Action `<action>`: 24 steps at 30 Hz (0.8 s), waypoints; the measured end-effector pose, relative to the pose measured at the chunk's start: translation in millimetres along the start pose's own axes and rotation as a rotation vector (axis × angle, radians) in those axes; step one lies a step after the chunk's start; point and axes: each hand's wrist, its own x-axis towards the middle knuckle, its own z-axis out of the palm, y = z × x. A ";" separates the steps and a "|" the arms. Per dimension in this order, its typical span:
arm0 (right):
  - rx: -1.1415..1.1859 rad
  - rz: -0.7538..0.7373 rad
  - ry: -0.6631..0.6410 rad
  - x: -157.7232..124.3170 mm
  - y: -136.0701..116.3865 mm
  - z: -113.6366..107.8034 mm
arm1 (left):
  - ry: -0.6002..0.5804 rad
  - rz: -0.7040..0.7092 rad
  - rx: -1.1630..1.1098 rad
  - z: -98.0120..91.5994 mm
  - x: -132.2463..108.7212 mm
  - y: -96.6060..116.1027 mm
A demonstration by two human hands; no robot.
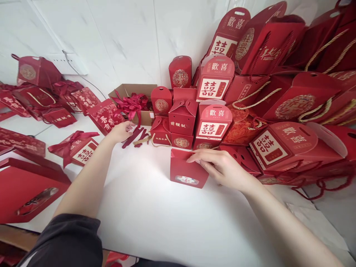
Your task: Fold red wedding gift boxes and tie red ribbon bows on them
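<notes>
A small red box [185,172] with an oval window stands upright on the white table [155,211]. My right hand [219,165] is closed on its upper right edge, fingertips over the top. Farther left, my left hand [122,131] reaches to the dark red ribbon pieces [135,137], its fingers slightly curled and apart, with nothing seen in them. Next to those pieces lies a tan strip [141,140]. Behind is an open cardboard box [130,89] with shiny red ribbons [133,104] heaped in it.
Stacked red gift boxes [214,89] and rope-handled bags [300,96] fill the back and right. More red boxes [36,92] and a ribbon-tied box [76,148] lie at left, with a large windowed box [27,189] near the front. A cable [80,76] hangs along the wall.
</notes>
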 end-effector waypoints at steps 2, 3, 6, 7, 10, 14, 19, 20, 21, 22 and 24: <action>-0.002 -0.003 0.002 0.1 -0.1 0.2 | -0.112 0.012 0.015 -2.0 -3.9 4.0; -0.003 -0.004 0.001 0.2 -0.1 0.2 | -0.185 0.013 0.023 -2.4 -6.1 5.8; -0.004 -0.007 0.001 0.7 -0.1 0.1 | -0.363 -0.002 0.058 -1.5 -9.8 8.7; -0.003 -0.007 0.001 0.8 0.0 0.0 | -0.393 -0.008 0.071 -1.1 -10.0 8.9; -0.004 -0.007 0.002 0.8 0.5 -0.2 | -0.406 -0.007 0.096 -3.1 -9.4 8.8; -0.007 -0.005 -0.001 0.5 1.3 0.3 | -0.351 0.052 0.098 -11.9 -12.2 12.2; -0.001 -0.003 -0.002 0.5 1.2 0.7 | -0.200 0.032 0.130 -12.2 -11.9 12.8; -0.001 -0.002 -0.002 0.5 1.2 0.6 | -0.135 0.019 0.154 -10.7 -10.4 11.9; -0.001 -0.001 -0.003 0.5 1.2 0.5 | -0.077 0.006 0.181 -9.3 -9.0 11.0; -0.003 -0.001 -0.003 0.4 1.2 0.4 | -0.038 -0.003 0.208 -7.9 -7.9 10.2; -0.007 0.001 -0.002 0.3 1.4 0.2 | -0.064 -0.009 0.251 -5.7 -7.5 10.0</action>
